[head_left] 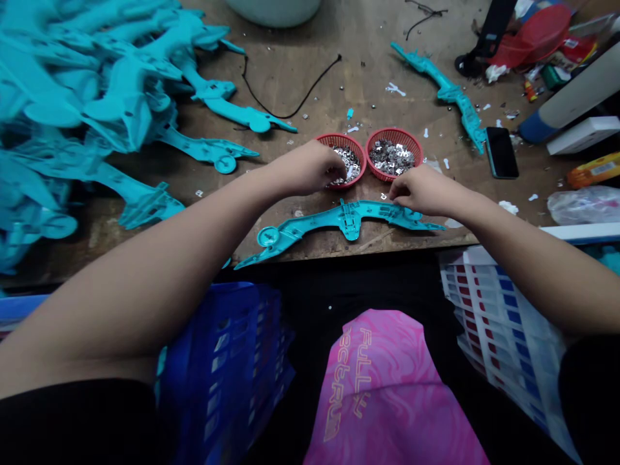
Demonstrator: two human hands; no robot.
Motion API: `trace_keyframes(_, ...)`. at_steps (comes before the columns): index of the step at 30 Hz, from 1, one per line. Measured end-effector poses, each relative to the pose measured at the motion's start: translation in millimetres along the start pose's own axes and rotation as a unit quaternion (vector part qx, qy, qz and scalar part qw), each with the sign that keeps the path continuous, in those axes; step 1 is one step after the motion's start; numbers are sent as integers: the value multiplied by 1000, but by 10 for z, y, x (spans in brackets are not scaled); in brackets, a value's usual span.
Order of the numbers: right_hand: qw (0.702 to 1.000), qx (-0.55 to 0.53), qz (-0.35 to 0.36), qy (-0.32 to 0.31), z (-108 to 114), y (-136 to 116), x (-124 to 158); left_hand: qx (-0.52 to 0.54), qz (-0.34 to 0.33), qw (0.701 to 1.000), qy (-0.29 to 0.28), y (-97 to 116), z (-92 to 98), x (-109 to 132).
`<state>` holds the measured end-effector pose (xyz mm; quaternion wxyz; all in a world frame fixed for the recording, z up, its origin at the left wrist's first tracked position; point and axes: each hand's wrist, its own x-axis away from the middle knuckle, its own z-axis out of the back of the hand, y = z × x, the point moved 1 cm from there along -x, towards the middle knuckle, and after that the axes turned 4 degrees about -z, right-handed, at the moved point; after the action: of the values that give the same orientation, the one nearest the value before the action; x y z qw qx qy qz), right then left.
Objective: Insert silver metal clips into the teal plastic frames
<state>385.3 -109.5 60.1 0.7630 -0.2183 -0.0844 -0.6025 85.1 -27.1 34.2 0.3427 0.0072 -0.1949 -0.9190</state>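
Observation:
My left hand [317, 166] reaches over the left rim of a red plastic basket [362, 169], its fingers curled down among small metal clips [349, 160]. Whatever the fingertips grip is too small to make out. Over the right part of a long turquoise plastic piece [310, 223], my right hand [421, 188] is closed in a pinch; its fingertips hide what may be between them. The piece lies along the table's front edge, with a round disc at its left end. A second red basket [419, 161], also filled with metal clips, stands beside the first.
Turquoise plastic pieces [116, 84] are heaped at the left. Another such piece [450, 93] lies back right, near a phone [502, 152]. A black cord [310, 90] and scattered bits lie on the wooden table [290, 64]. Blue [232, 349] and white [504, 323] crates stand below its edge.

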Motion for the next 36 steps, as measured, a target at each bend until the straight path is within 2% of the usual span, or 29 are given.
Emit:
trace_keyframes(6,1000,2,7,-14,6,-54,43,-4,7,1000,8,92,54,6)
trace_keyframes(12,1000,7,17,-10,-11,-44,20,5,22,1000,11,32,45,-2)
trace_keyframes(20,1000,-3,-2,-21,-18,41,-63,10,39,999,25,-27,22,-12)
trace_keyframes(23,999,-23,-8,-26,-17,58,-78,11,57,998,26,-7,36,-3)
trace_keyframes(29,989,-111,-49,-83,-107,112,-116,23,63,997,26,43,62,5)
trace_keyframes(36,993,-103,-25,-60,-156,84,-137,17,49,998,35,9,54,-4)
